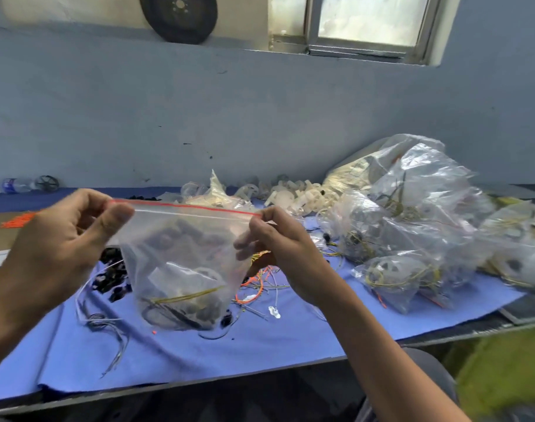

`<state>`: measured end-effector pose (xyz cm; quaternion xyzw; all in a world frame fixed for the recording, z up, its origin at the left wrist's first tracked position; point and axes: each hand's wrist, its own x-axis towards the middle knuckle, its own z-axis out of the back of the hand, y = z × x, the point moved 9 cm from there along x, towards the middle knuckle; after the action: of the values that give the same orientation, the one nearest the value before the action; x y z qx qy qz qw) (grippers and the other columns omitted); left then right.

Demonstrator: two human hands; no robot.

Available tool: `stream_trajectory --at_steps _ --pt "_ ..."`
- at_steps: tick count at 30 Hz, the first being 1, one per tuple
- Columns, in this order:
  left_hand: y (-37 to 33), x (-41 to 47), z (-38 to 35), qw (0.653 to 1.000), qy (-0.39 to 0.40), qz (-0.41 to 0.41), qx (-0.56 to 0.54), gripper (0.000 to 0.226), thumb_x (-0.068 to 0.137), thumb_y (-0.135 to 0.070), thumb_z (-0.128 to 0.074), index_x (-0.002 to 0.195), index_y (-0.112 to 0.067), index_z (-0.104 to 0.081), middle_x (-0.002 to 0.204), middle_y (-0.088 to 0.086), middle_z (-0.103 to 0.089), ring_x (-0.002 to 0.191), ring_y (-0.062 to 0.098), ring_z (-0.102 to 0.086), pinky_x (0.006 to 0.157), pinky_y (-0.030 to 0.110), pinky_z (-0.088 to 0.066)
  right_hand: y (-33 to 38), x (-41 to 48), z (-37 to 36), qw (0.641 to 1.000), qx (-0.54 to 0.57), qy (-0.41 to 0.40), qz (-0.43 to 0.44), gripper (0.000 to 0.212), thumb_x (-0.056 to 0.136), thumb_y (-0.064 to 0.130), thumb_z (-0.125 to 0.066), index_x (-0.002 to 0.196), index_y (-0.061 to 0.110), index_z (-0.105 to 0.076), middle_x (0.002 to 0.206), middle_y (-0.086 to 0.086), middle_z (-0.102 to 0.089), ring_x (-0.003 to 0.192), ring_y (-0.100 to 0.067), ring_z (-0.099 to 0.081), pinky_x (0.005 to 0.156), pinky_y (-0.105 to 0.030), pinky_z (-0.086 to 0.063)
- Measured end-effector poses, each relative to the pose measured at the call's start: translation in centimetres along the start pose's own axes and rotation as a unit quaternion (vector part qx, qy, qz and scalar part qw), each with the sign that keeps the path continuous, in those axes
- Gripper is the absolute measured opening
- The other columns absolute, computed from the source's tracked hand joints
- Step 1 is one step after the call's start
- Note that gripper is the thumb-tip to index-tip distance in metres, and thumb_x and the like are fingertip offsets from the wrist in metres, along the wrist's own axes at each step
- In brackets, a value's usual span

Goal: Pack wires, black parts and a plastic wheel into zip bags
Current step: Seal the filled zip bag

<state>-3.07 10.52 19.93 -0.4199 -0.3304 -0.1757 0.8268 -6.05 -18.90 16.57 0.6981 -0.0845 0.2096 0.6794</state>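
Note:
A clear zip bag [184, 257] with a red zip strip hangs in the air above the table. Inside it lie yellow wires, black parts and a whitish plastic piece. My left hand [59, 248] pinches the bag's top left corner between thumb and fingers. My right hand [275, 248] pinches the top right corner. Loose black parts [112, 277] lie on the blue cloth [184, 351] behind the bag. Grey wires [103, 324] trail at the left, orange wires [254, 289] at the right. White plastic wheels [293, 194] are heaped at the back.
Several filled clear bags [412, 226] pile up on the right of the table. Small orange pieces [16, 220] lie at the far left. A water bottle [13, 184] and a black wheel [47, 183] stand by the wall. The table's front edge runs below my arms.

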Motion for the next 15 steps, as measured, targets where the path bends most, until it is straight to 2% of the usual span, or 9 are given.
stream_trajectory --at_steps 2,5,7,9,11,12,14,15 --pt "-0.4 -0.5 -1.2 1.0 0.025 0.002 -0.018 0.052 0.087 -0.073 -0.054 0.105 -0.024 -0.063 0.067 0.001 -0.061 0.059 0.028 -0.057 0.044 0.036 -0.042 0.8 -0.7 1.1 1.0 0.027 -0.005 -0.012 0.011 0.103 0.017 -0.048 0.096 0.009 -0.049 0.079 -0.014 -0.066 0.061 -0.022 -0.061 0.046 -0.03 -0.048" --pt "-1.6 -2.5 -4.5 0.997 0.067 0.003 -0.037 0.044 0.089 -0.069 -0.054 0.094 -0.026 -0.063 0.052 -0.004 -0.051 0.039 0.005 -0.039 0.038 0.026 -0.034 0.5 -1.8 2.6 0.998 0.04 -0.015 -0.048 0.01 0.103 0.017 -0.047 0.097 0.009 -0.048 0.074 -0.013 -0.066 0.055 -0.022 -0.059 0.043 -0.026 -0.045" --pt "-1.9 -3.3 -6.8 0.991 0.064 0.038 -0.115 0.035 0.089 -0.063 -0.059 0.088 -0.028 -0.063 0.049 -0.007 -0.045 0.039 0.003 -0.032 0.036 0.024 -0.027 -0.1 -2.4 3.5 0.996 0.045 -0.02 -0.071 0.009 0.103 0.016 -0.048 0.097 0.009 -0.048 0.078 -0.015 -0.067 0.058 -0.024 -0.061 0.044 -0.027 -0.047" --pt "-2.4 -2.9 -8.0 0.986 0.031 0.059 -0.15 0.024 0.09 -0.054 -0.058 0.087 -0.031 -0.064 0.055 -0.004 -0.049 0.043 0.006 -0.035 0.037 0.025 -0.029 -0.6 -2.3 5.1 0.993 0.065 -0.039 -0.086 0.008 0.102 0.016 -0.048 0.097 0.01 -0.048 0.08 -0.015 -0.068 0.06 -0.025 -0.064 0.045 -0.028 -0.051" --pt "-3.1 -2.2 -8.4 0.984 0.013 0.067 -0.163 0.022 0.092 -0.052 -0.056 0.089 -0.032 -0.064 0.064 0.007 -0.055 0.049 0.01 -0.04 0.043 0.029 -0.035 -0.6 -1.5 8.9 0.987 0.089 -0.104 -0.084 0.008 0.102 0.016 -0.048 0.096 0.011 -0.049 0.077 -0.012 -0.071 0.06 -0.024 -0.067 0.048 -0.027 -0.053" --pt "-3.3 -2.1 -8.5 0.984 0.014 0.065 -0.167 0.022 0.093 -0.052 -0.056 0.091 -0.031 -0.064 0.066 0.007 -0.057 0.051 0.01 -0.042 0.046 0.03 -0.038 -0.4 -1.1 11.8 0.98 0.094 -0.156 -0.078 0.008 0.102 0.015 -0.048 0.095 0.011 -0.05 0.075 -0.011 -0.071 0.059 -0.022 -0.068 0.049 -0.027 -0.054" --pt "-3.0 -2.6 -8.6 0.984 0.03 0.062 -0.164 0.022 0.094 -0.051 -0.057 0.094 -0.03 -0.065 0.065 -0.003 -0.059 0.052 0.006 -0.045 0.051 0.029 -0.042 -0.3 -1.2 19.0 0.949 0.093 -0.29 -0.076 0.009 0.101 0.011 -0.049 0.094 0.008 -0.054 0.073 -0.011 -0.07 0.059 -0.02 -0.068 0.05 -0.025 -0.055" --pt "-2.5 -3.3 -8.7 0.984 0.039 0.068 -0.163 0.019 0.093 -0.049 -0.057 0.095 -0.031 -0.065 0.065 -0.009 -0.06 0.052 0.002 -0.046 0.052 0.023 -0.043 -0.7 -1.7 22.9 0.925 0.093 -0.358 -0.084 0.009 0.1 0.009 -0.05 0.095 0.004 -0.057 0.077 -0.013 -0.067 0.061 -0.019 -0.067 0.052 -0.025 -0.056"
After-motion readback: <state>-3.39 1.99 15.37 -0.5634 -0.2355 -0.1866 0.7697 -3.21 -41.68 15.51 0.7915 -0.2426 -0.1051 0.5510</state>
